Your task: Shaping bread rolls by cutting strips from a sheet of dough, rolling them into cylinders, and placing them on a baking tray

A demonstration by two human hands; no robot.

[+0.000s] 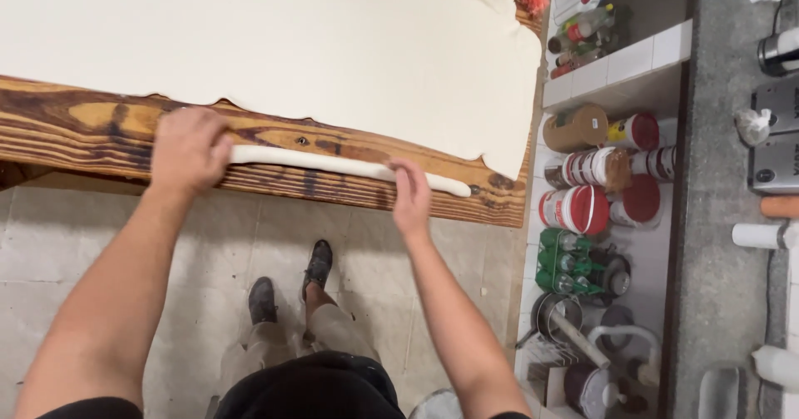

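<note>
A long thin rope of pale dough (pixel 333 163) lies along the front edge of a dark wooden table (pixel 91 128). My left hand (pixel 190 148) rests flat over the rope's left end, fingers together and palm down. My right hand (pixel 411 193) presses flat on the rope toward its right end, where a short tip sticks out past the fingers. Behind the rope, a large rolled-out sheet of dough (pixel 275 44) covers most of the tabletop.
Below the table are a tiled floor (pixel 75 244) and my own legs and dark shoes (pixel 316 265). To the right stand tiled shelves with red-lidded jars (pixel 583 209), green bottles (pixel 566 271), a pan (pixel 556 315) and a grey counter (pixel 720 219) holding appliances.
</note>
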